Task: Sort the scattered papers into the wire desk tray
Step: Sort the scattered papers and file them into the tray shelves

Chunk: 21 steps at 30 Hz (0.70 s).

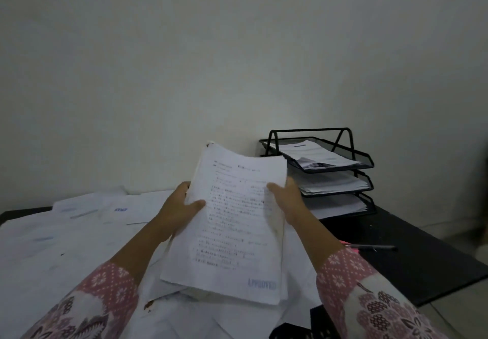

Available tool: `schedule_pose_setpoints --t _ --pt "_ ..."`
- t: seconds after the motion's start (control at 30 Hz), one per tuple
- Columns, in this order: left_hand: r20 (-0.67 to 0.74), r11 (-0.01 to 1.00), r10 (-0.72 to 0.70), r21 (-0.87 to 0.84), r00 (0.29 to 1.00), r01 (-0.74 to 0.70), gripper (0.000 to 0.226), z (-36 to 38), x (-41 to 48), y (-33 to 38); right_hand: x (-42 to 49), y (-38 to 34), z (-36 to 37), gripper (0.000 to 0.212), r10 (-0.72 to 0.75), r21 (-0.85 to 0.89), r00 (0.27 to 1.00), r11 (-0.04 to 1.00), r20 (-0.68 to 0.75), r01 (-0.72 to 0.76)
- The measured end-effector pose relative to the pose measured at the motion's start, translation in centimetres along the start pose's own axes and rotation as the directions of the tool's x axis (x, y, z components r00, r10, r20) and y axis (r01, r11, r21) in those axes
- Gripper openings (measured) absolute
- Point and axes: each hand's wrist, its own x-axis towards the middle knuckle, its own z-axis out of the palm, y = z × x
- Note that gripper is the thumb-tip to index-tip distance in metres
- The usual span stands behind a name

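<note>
In the head view, both hands held one stack (232, 222) of printed sheets up over the surface (412, 256). The left hand (182, 206) gripped its left edge, thumb across the top page; the right hand (286, 198) gripped the right edge the same way. The stack hung just left of the tray (343, 165) and apart from it. A blue APPROVED stamp showed at the near corner.

The step seemed to be reading the top sheet to pick a tier. Done well, it would mean keeping the edges squared, carrying the stack level, and sliding it in from the open front without snagging the wire.

The tray had three tiers, each already holding paper; the top pile looked uneven. More loose papers (79, 222) lay spread at left, so the sorting looked unfinished.
</note>
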Motion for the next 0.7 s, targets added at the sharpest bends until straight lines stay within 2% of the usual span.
schedule_pose_setpoints --t 0.13,0.37,0.5,0.7 --pt "0.176 0.991 -0.11 -0.052 0.978 0.12 0.048 3.3 0.3 0.0 0.4 3.8 -3.5 0.034 0.222 -0.025 0.975 0.975 -0.02 -0.223" --pt "0.463 0.904 -0.234 -0.22 0.855 0.367 0.045 8.8 0.1 0.2 0.9 6.9 -8.7 0.038 0.349 -0.163 0.932 0.918 -0.1 -0.361" --pt "0.574 0.902 -0.209 -0.2 0.792 0.383 0.034 11.4 0.0 0.0 1.1 7.4 -11.5 0.035 0.444 -0.132 0.883 0.876 -0.155 -0.464" --pt "0.638 0.897 -0.202 -0.183 0.743 0.401 0.024 13.1 0.3 0.8 1.6 7.6 -14.0 0.036 0.395 -0.059 0.897 0.909 -0.198 -0.413"
